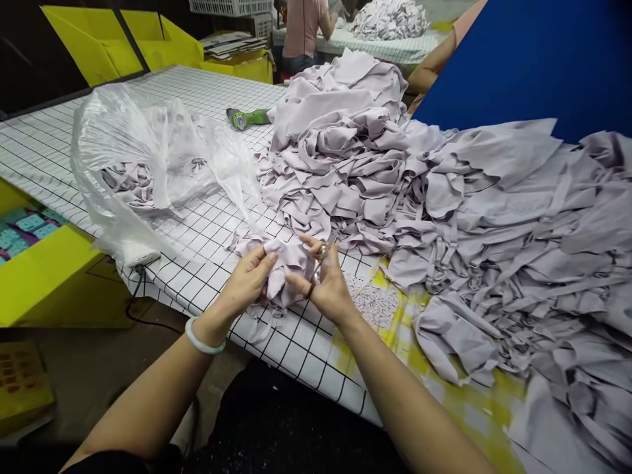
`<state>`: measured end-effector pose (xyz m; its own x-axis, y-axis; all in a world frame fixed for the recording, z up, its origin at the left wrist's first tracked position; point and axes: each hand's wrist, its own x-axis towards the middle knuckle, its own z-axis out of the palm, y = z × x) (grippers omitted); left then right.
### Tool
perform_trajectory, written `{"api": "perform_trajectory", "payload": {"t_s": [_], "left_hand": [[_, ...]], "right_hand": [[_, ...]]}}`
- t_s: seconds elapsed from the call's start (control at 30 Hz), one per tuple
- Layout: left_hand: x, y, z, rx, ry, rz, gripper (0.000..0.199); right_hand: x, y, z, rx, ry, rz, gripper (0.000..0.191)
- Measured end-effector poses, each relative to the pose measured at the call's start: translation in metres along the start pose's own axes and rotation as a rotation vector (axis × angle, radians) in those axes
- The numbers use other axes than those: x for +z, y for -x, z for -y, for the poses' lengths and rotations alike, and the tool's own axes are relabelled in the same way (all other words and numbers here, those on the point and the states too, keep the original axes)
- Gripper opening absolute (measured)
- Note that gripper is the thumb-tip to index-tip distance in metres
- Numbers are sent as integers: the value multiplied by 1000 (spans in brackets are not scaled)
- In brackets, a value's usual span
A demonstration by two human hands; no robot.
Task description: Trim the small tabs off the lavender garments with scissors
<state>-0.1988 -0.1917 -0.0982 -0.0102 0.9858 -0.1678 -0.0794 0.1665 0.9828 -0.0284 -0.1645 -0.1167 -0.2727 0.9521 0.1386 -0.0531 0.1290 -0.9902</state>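
Observation:
Near the table's front edge, my left hand pinches a pale lilac piece of fabric between thumb and fingers. A pale green bangle circles that wrist. My right hand is at the fabric's right side, its fingers curled around what looks like a small pair of scissors. Their blades are hard to make out against the cloth. Loose straps of the piece hang toward the table edge. Just to the right of my right hand, many small lilac scraps lie on the table.
A large heap of lilac fabric pieces covers the table's middle and right. At left lies a clear plastic bag with pieces inside. Behind are a green-handled tool, yellow boxes and a blue panel. Other people stand at the back.

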Motion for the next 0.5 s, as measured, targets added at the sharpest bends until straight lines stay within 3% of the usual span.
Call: {"api": "perform_trajectory", "payload": {"t_s": [0.1,0.23,0.3,0.37,0.43,0.5], "left_hand": [[-10,-1,-8,-10,-243,34,34],[-34,2,-18,277,-706,40,13],[-43,8,-21,361,-803,81,9],[-44,16,-25,281,-733,147,21],[-39,23,-29,75,-511,219,33],[-31,26,-33,-112,-234,267,38]], "right_hand": [[5,-8,-3,106,9,38,37],[6,-31,-12,192,-9,-8,30],[3,-38,-11,214,-11,18,27],[1,-38,-6,223,7,14,25],[1,-32,2,188,30,9,28],[4,-23,9,146,-31,104,32]]}}
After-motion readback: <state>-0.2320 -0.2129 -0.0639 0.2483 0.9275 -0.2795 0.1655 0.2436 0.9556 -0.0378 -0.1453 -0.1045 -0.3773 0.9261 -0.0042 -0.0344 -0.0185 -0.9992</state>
